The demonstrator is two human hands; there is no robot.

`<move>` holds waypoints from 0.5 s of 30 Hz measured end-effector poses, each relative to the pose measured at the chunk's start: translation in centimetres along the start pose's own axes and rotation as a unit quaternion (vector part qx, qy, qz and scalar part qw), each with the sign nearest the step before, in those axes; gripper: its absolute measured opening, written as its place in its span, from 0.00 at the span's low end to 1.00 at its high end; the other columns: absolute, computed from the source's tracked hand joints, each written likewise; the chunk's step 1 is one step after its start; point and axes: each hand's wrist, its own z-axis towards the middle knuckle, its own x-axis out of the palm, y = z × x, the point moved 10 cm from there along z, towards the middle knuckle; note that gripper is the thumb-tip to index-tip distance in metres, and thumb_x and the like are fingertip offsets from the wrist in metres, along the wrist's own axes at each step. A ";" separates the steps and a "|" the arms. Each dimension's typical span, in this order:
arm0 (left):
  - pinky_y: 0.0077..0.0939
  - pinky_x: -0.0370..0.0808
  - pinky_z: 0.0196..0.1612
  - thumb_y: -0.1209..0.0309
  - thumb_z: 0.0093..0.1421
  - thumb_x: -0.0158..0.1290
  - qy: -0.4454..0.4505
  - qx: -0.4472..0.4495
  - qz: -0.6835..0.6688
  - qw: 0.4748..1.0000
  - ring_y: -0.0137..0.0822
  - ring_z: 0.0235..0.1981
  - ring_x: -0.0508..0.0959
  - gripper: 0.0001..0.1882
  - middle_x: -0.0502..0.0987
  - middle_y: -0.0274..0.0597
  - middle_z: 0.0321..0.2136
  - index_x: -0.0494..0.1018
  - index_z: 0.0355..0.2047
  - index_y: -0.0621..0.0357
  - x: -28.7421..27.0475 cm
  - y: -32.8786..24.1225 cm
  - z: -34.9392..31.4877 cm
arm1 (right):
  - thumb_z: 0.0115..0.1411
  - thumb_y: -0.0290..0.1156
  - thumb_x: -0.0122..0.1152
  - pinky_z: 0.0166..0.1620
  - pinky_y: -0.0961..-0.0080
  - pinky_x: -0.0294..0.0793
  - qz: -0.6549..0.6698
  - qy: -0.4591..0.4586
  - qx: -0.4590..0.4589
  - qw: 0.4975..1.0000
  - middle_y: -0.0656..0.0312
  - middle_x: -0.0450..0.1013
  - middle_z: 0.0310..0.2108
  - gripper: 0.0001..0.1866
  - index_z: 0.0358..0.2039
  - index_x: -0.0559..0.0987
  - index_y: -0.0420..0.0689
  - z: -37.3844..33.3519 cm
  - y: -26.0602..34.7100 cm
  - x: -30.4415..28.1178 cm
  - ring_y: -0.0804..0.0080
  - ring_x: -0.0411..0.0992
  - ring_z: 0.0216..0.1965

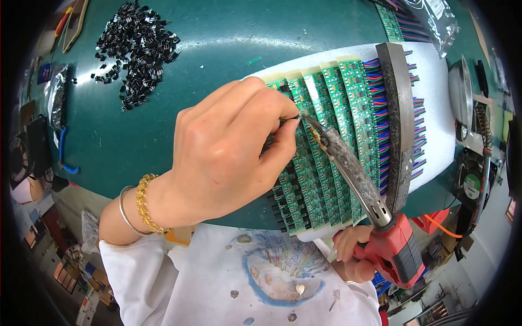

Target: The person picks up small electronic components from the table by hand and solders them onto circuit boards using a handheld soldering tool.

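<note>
Thumb and index finger of my left hand (228,144) are pinched on a small black connector (296,117), mostly hidden by the fingertips. It is held over green circuit board strips (350,98) laid side by side in overlapping rows. My right hand (354,254) is wrapped around the grip of a red soldering gun (392,251). The iron's tip comes in from the right and meets the boards close to the left fingertips; whether it touches the connector I cannot tell. Black connectors (293,209) line the nearer left part of the boards.
A dark metal bar (397,122) lies across the coloured wires (375,81) on a white foam sheet (435,130). Loose black connectors (133,51) are heaped at the far left of the green table (217,32). At the right stand a metal dish (461,95) and a small fan (472,186).
</note>
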 end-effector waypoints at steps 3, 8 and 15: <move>0.18 0.61 0.19 0.87 0.45 0.60 -0.001 0.002 0.000 1.000 0.24 0.18 0.68 0.10 0.74 0.36 0.22 0.76 0.29 0.63 -0.1 -0.1 0.1 | 0.25 0.31 0.62 0.24 0.72 0.74 -0.045 0.032 0.023 0.998 0.67 0.73 0.19 0.17 0.22 0.75 0.50 -0.3 -0.4 0.5 0.64 0.76 0.21; 0.18 0.61 0.19 0.86 0.45 0.60 -0.002 0.002 0.002 1.000 0.24 0.18 0.67 0.11 0.73 0.36 0.22 0.76 0.29 0.63 -0.1 -0.1 0.1 | 0.26 0.31 0.62 0.25 0.73 0.74 -0.023 0.010 0.017 1.000 0.67 0.73 0.19 0.15 0.22 0.75 0.50 -0.2 -0.2 0.0 0.65 0.75 0.21; 0.17 0.60 0.19 0.87 0.45 0.60 -0.002 -0.005 -0.001 1.000 0.23 0.17 0.65 0.10 0.72 0.35 0.20 0.76 0.29 0.63 -0.1 -0.1 0.1 | 0.28 0.31 0.62 0.25 0.74 0.74 0.009 -0.022 0.008 1.000 0.67 0.73 0.18 0.14 0.22 0.76 0.50 0.0 0.1 -0.5 0.67 0.75 0.20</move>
